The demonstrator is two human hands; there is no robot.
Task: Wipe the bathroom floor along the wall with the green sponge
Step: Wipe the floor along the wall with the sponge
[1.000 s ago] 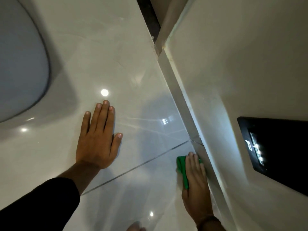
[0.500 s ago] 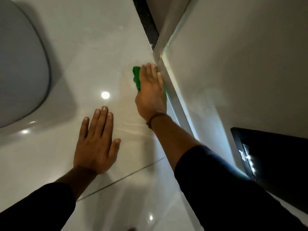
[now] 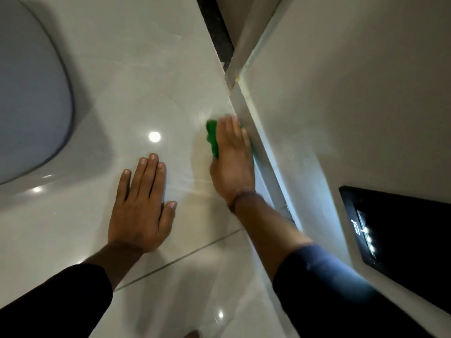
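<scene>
Sponge (image 3: 211, 137) lay on the floor (image 3: 136, 69) against the wall (image 3: 341, 93) skirting, pressed under the flat right hand (image 3: 231, 162). Left hand (image 3: 141, 206) rested spread open on the tiles, toilet (image 3: 29, 93) nearby; a black panel (image 3: 402, 230) hung on the wall.

Your left hand (image 3: 140, 211) lies flat, fingers spread slightly, arm extended in a dark sleeve; your right hand (image 3: 231, 157) presses palm-down, blurred, wrist banded.
</scene>
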